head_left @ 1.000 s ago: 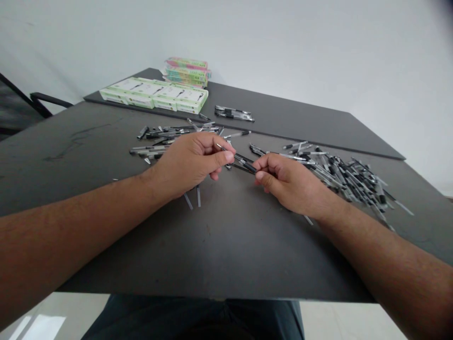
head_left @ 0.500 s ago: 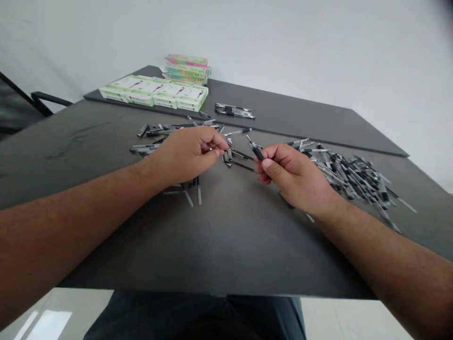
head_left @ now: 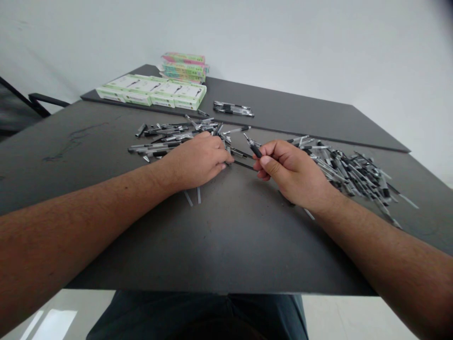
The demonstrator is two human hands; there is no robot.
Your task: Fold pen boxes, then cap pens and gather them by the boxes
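An uncapped pen with a black grip is pinched in my right hand, its bare tip pointing up and to the left. My left hand is palm down at the near side of a loose pile of pens and pen parts. Its thumb and fingers are bent together at small dark and clear pieces on the table. What they grip, if anything, is hidden. A dark thin rod lies between my two hands. Two clear tube ends stick out beneath my left wrist.
A bigger heap of pens spreads on the right. A neat bundle of pens lies on the raised back board. White-green boxes and a stack of colourful packets stand at the back left. A chair arm is beyond the left edge.
My left hand has moved down onto the small pieces at the pile's edge, its fingers lowering to the table. My right hand with the pen has hardly moved.
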